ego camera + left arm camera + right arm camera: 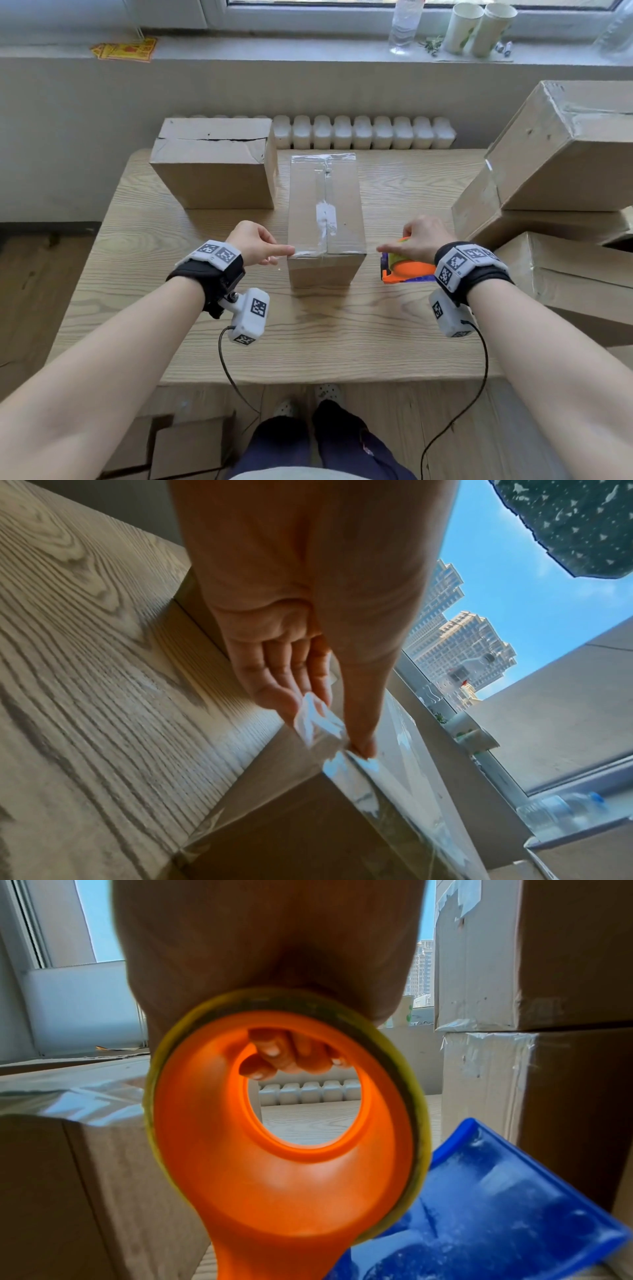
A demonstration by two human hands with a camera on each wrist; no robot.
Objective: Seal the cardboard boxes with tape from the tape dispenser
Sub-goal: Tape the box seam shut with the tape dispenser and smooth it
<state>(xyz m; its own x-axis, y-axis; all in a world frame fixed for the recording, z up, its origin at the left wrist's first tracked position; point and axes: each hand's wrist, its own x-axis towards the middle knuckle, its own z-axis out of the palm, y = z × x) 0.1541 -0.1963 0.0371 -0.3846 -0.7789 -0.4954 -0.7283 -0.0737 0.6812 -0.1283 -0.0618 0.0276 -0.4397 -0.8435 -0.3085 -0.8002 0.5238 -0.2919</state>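
Centre box: a long cardboard box (325, 219) stands end-on in the middle of the counter (308, 335), its top seam covered by clear tape (323, 192) running to the near edge.
Near edge: a clear strip (346, 767) lies along the near top edge, with a loose crumpled end at the left corner.
Left grip: the left hand (255, 245) reaches in from the left; its thumb (359, 739) presses the strip onto the corner while the fingers (274, 693) pinch the loose end.
Tape dispenser: the orange and blue tape dispenser (406, 267) sits low over the counter just right of the box, apart from it; whether it touches the counter I cannot tell.
Right grip: the right hand (423, 240) is curled over the roll, fingertips (274, 1053) showing through the orange hub.
Other boxes: an unsealed box (214, 164) stands at the far left; taped boxes (561, 192) are stacked at the right.
Behind: a white radiator (363, 132), and paper cups (478, 29) on the windowsill.
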